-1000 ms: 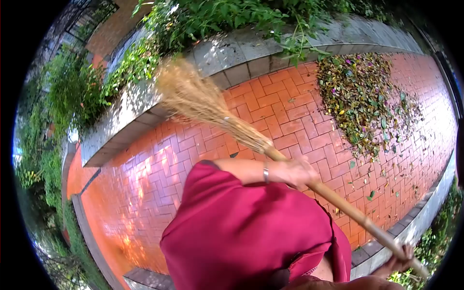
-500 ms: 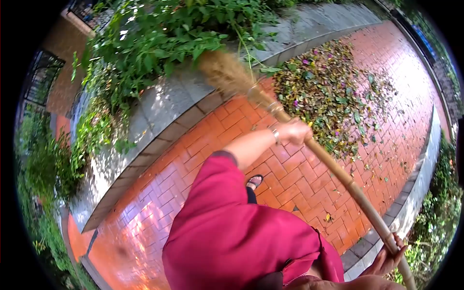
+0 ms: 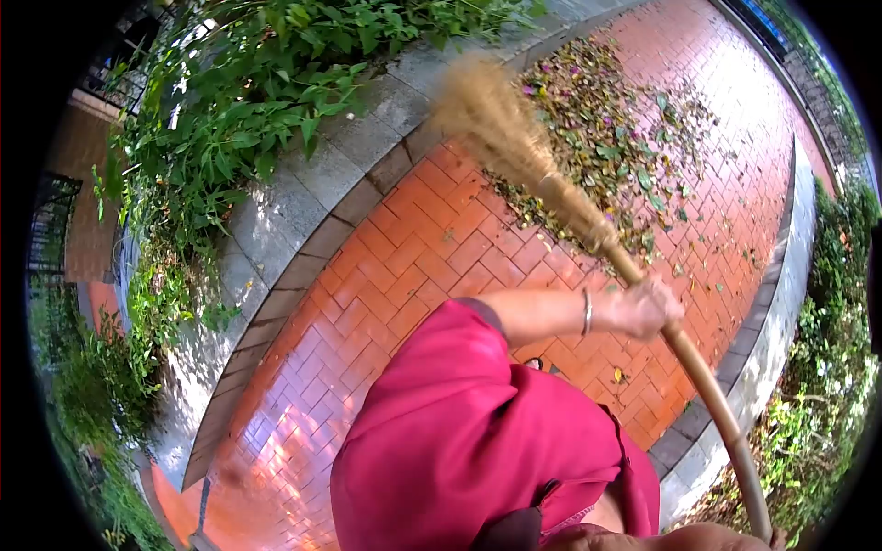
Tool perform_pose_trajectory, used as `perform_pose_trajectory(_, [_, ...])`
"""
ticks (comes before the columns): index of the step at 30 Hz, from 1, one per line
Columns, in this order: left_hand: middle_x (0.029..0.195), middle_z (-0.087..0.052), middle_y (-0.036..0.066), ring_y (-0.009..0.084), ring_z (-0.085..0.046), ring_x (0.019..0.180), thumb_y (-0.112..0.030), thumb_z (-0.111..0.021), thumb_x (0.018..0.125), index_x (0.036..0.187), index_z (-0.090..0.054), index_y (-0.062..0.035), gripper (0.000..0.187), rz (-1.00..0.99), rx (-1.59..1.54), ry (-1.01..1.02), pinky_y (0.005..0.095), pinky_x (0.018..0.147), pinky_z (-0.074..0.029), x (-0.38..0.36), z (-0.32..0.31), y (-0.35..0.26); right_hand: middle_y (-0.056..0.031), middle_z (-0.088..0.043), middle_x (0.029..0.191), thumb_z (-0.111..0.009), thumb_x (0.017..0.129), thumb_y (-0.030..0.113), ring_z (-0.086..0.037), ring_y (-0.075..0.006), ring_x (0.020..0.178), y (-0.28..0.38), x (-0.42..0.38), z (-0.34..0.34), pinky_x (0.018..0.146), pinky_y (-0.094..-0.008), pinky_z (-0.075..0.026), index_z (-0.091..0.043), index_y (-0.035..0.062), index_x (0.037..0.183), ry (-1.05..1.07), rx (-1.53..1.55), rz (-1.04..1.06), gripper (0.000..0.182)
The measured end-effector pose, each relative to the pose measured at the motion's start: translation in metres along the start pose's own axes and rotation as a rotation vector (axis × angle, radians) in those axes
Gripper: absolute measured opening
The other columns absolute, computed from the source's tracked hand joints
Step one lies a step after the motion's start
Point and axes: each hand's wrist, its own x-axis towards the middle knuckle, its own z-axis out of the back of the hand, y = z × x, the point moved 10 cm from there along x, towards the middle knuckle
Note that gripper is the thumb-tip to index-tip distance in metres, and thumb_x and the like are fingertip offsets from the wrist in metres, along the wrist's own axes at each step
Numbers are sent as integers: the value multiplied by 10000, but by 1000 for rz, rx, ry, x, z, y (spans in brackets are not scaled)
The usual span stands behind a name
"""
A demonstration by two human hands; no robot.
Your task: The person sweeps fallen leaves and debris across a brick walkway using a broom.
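Observation:
My left hand (image 3: 646, 308), with a silver bangle at the wrist, is closed around the bamboo handle of a long broom (image 3: 706, 381). The straw head of the broom, blurred by motion, is over the stone kerb beside a heap of fallen leaves (image 3: 611, 147). Purple petals are mixed into the heap. At the bottom right edge, a small part of my right hand (image 3: 778, 539) shows at the handle's lower end; most of its fingers are out of sight.
Red brick paving (image 3: 413, 275) curves between a grey stone kerb (image 3: 322, 174) on the left and another kerb (image 3: 767, 340) on the right. Leafy green plants (image 3: 248, 119) overhang the left kerb. Shrubs (image 3: 827, 367) grow on the right. A sandalled foot (image 3: 535, 364) partly shows.
My left hand has moved right and down with the broom. The straw head has swung from under the plants toward the leaf heap. My right hand has dropped mostly out of view.

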Motion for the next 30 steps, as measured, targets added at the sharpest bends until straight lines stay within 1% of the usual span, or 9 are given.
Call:
perform_pose_trajectory(2, [590,-525,19,201,-546,591,-138,-579,573,651,-513,-123,103,-53,-70,-15,346,570,-383,-25,-27,-50,-39,-495,572,-528,791,238,-489,-180,598,70,16,79,678,-342,-416,-534,49,668,-99,-131,89,226])
perform_pose_trajectory(6, [595,-534,18,190,-551,595,-192,-592,554,677,-500,-113,173,-74,-224,168,346,556,-372,-54,-94,-86,-74,-501,664,-549,767,245,-469,-194,618,40,62,109,639,-341,-410,-519,42,687,82,-161,-160,220])
perform_pose_trajectory(7, [603,-539,12,190,-556,604,-197,-594,548,696,-506,-118,190,-6,-211,340,349,567,-375,-54,-114,-75,-78,-396,682,-504,737,12,-425,-175,647,14,77,127,652,-248,-373,-398,45,707,182,-125,-453,115])
perform_pose_trajectory(9, [610,-554,-6,197,-570,624,-183,-599,538,709,-526,-144,190,67,-84,521,365,595,-390,-55,-164,-30,-18,-280,624,-535,704,-24,-295,-133,598,-56,62,70,566,-241,-274,-297,95,630,-32,31,-411,276])
perform_pose_trajectory(11, [690,-570,-3,201,-572,693,-149,-591,556,669,-536,-160,127,212,-108,377,385,676,-386,-40,-158,44,12,-318,572,-535,709,46,-359,-139,599,-81,45,90,650,-214,-315,-354,102,613,-64,-190,-288,212])
perform_pose_trajectory(17, [697,-548,-12,179,-541,737,-147,-601,608,720,-551,-221,143,275,197,277,341,651,-368,17,-113,204,-31,-422,757,-568,734,399,-446,-200,856,-210,-52,-65,933,-470,-279,-367,119,805,138,-769,-162,352])
perform_pose_trajectory(19, [729,-541,-21,175,-533,757,-144,-612,606,752,-548,-226,180,163,151,-60,335,649,-369,26,-87,219,-39,-420,769,-563,731,424,-447,-198,856,-216,-69,-73,939,-468,-278,-353,121,809,180,-779,-162,377])
perform_pose_trajectory(24, [645,-538,-5,165,-540,692,-107,-577,595,657,-515,-175,112,136,155,50,349,678,-352,50,-80,121,-45,-403,706,-562,751,284,-421,-183,756,-104,-58,-51,804,-389,-345,-374,73,761,78,-703,197,283])
perform_pose_trajectory(30, [583,-484,17,192,-500,617,-87,-552,524,633,-488,-122,131,-61,-61,-72,346,589,-334,-4,-85,-47,-51,-448,626,-554,741,209,-436,-175,618,39,-15,34,560,-310,-386,-447,65,688,36,-219,33,187])
